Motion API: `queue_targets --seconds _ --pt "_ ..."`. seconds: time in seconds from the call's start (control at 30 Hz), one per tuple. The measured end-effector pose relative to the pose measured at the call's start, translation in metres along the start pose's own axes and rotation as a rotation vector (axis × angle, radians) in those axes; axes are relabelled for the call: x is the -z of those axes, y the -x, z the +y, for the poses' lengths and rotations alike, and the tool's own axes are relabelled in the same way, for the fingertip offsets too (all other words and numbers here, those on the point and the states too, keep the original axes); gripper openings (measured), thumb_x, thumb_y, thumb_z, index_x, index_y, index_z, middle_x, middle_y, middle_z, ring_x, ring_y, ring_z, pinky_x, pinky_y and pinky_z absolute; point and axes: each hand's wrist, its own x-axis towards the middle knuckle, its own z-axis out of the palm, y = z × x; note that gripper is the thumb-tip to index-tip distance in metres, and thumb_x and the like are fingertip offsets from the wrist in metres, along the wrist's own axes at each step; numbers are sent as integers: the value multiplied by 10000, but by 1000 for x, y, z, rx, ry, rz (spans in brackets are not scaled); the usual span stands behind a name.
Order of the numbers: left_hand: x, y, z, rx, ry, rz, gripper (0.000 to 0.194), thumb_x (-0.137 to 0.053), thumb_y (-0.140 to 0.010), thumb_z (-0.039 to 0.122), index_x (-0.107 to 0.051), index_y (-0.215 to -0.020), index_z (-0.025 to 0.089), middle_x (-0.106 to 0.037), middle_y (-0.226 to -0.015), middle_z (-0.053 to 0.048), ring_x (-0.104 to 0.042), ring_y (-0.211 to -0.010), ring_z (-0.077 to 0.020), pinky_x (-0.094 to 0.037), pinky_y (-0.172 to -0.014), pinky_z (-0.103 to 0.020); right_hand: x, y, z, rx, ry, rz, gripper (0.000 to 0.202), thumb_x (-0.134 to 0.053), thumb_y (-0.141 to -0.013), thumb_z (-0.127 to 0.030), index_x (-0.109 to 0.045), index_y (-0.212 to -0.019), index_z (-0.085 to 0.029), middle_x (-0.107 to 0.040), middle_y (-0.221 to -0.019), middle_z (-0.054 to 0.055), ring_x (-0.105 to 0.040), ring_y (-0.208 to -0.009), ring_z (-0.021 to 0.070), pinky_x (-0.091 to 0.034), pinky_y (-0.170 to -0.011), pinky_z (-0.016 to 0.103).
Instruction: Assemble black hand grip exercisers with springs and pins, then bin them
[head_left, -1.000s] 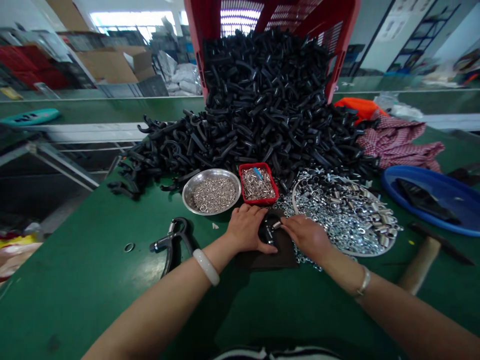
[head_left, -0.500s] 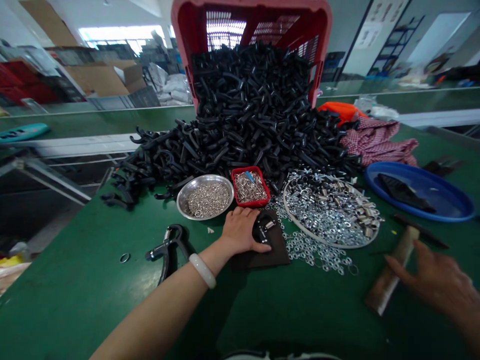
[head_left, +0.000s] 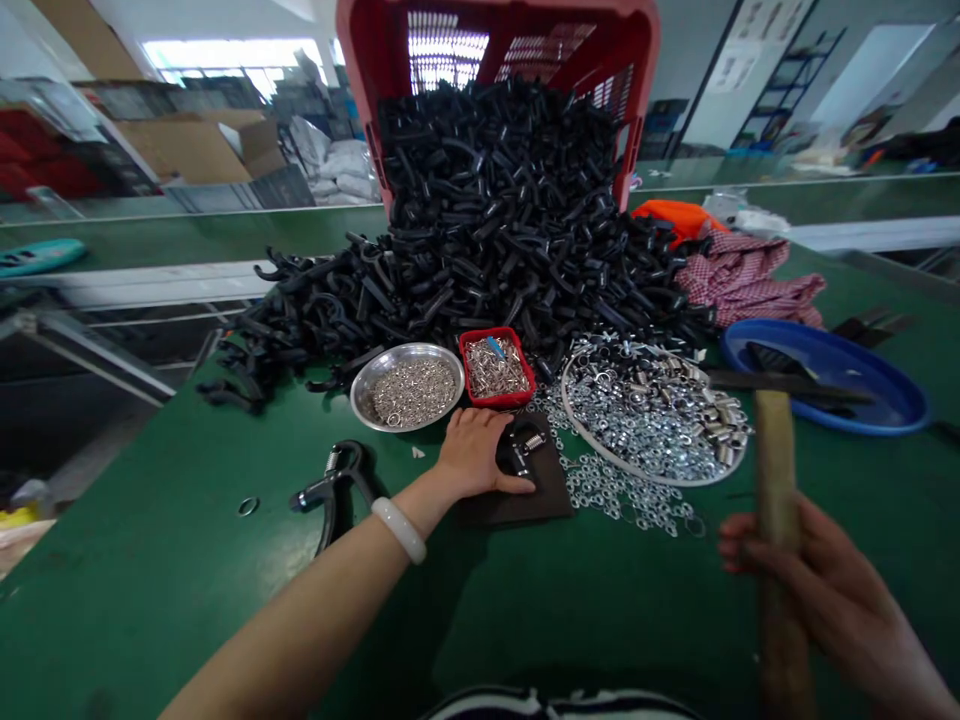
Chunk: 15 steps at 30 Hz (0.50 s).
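My left hand (head_left: 477, 455) is wrapped over a black hand grip with a spring (head_left: 517, 450), pressing it on a dark square pad (head_left: 551, 492). Part of the grip is hidden under my palm. On the right, my right hand (head_left: 817, 575) has its fingers around the wooden handle of a hammer (head_left: 776, 470), whose dark head is raised near the blue tray. Another black hand grip (head_left: 360, 470) lies left of my left forearm, with a metal ring (head_left: 247, 506) farther left. A steel bowl of small parts (head_left: 360, 400) and a red box of pins (head_left: 499, 400) stand behind my left hand.
A red crate (head_left: 360, 60) spills a large heap of black handles (head_left: 495, 250) across the back. Right of centre is a round tray (head_left: 622, 464) of metal rings and nuts, some scattered beside it. A blue tray (head_left: 892, 395) and checked cloth (head_left: 757, 280) lie at the right.
My right hand has closed around the hammer handle and lifted it off the table, its head swinging up. My left hand still holds the black grip on the pad. The view shifted slightly.
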Motion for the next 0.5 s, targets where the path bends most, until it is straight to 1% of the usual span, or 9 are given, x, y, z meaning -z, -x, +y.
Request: queue_targets --seconds 0.03,0.07,0.1,0.13,0.23,0.3,0.37,0.43,0.5 --pt "0 1 0 19 8 4 1013 -548 -411 797 -463 -1230 208 -494 -1168 -98 -416 -1081 -312 -202 -1002 -495 -12 3 -10 35 -24 -70 487 -494 -794 -405 -398 -1227 -204 -644 -875 88 -625 -608 183 -554 -530 306" --pt "0 2 0 35 14 9 1020 -534 -408 809 -459 -1235 217 -483 -1178 -98 -408 -1093 -314 -185 -1008 -506 -23 5 -18 82 6 -130 527 -469 -817 -387 -335 -1300 -224 -646 -873 74 -613 -572 166 -549 -501 296" --pt "0 3 0 48 19 14 1025 -524 -404 818 -458 -1235 222 -477 -1182 -99 -403 -1102 -316 -170 -1013 -516 -33 4 -25 157 88 -176 532 -445 -837 -365 -306 -1337 -247 -651 -871 64 -606 -556 157 -545 -487 289" --pt "0 3 0 54 23 16 1026 -519 -400 822 -461 -1230 221 -478 -1177 -101 -404 -1104 -317 -159 -1015 -525 -42 2 -30 256 191 -209 516 -431 -848 -338 -312 -1346 -272 -655 -887 60 -612 -575 159 -547 -500 290" --pt "-2 4 -1 54 37 29 1024 -531 -382 819 -483 -1189 189 -503 -1135 -105 -426 -1082 -309 -145 -1025 -533 -59 -11 -37 582 440 -284 487 -410 -853 -250 -364 -1334 -313 -651 -982 66 -642 -768 199 -556 -652 327" --pt "-3 3 -1 58 51 44 1013 -543 -363 815 -502 -1149 176 -514 -1117 -103 -440 -1067 -304 -147 -1031 -527 -62 -20 -39 689 529 -308 510 -377 -859 -211 -323 -1355 -318 -657 -962 66 -646 -769 198 -554 -664 328" --pt "-3 3 -2 61 65 51 1000 -552 -350 812 -515 -1124 180 -521 -1111 -97 -447 -1063 -303 -150 -1034 -526 -60 -24 -43 729 585 -327 535 -368 -861 -193 -275 -1368 -335 -667 -921 49 -650 -716 185 -559 -630 317" --pt "-3 3 -3 55 73 44 996 -554 -354 809 -513 -1127 181 -527 -1108 -96 -452 -1064 -305 -150 -1034 -529 -57 -24 -47 771 593 -323 554 -383 -860 -193 -251 -1371 -362 -658 -984 34 -651 -760 188 -562 -643 317" --pt "-3 3 -3 46 72 33 1009 -550 -367 808 -497 -1154 178 -522 -1127 -101 -446 -1079 -310 -148 -1035 -533 -55 -21 -49 800 578 -255 570 -387 -861 -192 -225 -1380 -363 -624 -1085 34 -638 -861 204 -561 -680 316"
